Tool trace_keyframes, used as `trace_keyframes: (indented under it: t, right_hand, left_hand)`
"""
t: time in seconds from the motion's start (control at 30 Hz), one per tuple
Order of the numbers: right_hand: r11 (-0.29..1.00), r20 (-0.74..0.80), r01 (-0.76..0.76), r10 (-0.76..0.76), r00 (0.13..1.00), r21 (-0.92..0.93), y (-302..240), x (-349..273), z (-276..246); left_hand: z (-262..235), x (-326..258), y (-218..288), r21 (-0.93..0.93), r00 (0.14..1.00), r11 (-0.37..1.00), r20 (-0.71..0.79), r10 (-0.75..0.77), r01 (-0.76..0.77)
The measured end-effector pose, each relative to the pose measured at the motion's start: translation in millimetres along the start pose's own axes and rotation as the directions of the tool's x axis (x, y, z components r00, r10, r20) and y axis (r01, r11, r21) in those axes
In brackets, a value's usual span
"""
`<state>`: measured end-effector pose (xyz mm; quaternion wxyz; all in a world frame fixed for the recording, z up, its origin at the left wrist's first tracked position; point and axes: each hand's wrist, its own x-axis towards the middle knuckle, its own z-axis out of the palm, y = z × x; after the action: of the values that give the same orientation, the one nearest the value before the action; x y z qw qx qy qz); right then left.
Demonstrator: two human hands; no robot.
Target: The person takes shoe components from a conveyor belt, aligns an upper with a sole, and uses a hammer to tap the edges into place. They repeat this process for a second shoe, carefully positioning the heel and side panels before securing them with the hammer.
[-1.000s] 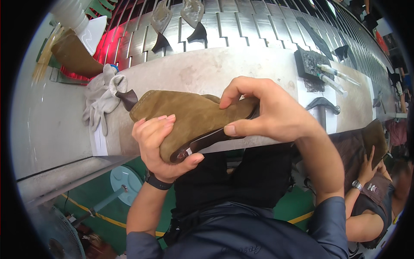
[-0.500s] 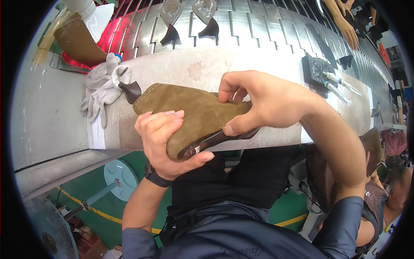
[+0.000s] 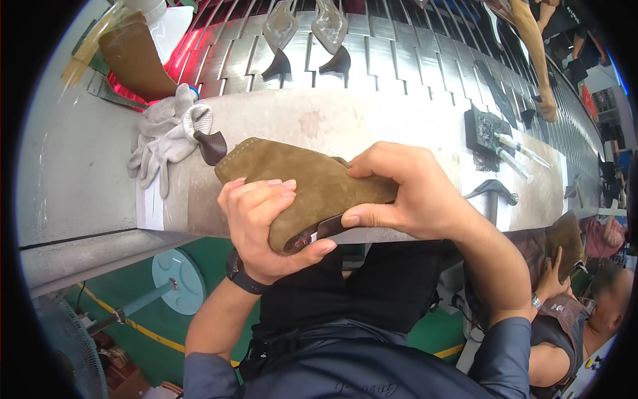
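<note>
I see a boot (image 3: 319,179) held over the table's (image 3: 272,116) near edge. The left hand (image 3: 259,223) curls, half closed, round its heel end; the right hand (image 3: 415,189) pinches the front, hiding the toe from me. Crumpled gloves (image 3: 166,136) lie by the left edge.

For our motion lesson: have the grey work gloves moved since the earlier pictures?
No: the grey work gloves keep their place against the white strip on the bench.
</note>
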<state>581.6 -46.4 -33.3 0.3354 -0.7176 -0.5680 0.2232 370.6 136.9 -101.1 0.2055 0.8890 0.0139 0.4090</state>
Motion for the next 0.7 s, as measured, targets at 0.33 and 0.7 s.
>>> trace_keyframes:
  t: [0.33, 0.7]
  right_hand:
    - [0.975, -0.223, 0.180, -0.207, 0.953, -0.133, 8.0, 0.4, 22.2]
    - [0.896, -0.247, 0.086, -0.212, 0.946, -0.436, -7.9, -34.1, 16.4]
  left_hand:
    - [3.2, -6.6, 2.9, -0.004, 0.999, 0.999, -0.022, -0.046, 0.045]
    - [43.5, -60.9, 40.3, 0.249, 0.998, 0.966, -0.002, -0.064, 0.063]
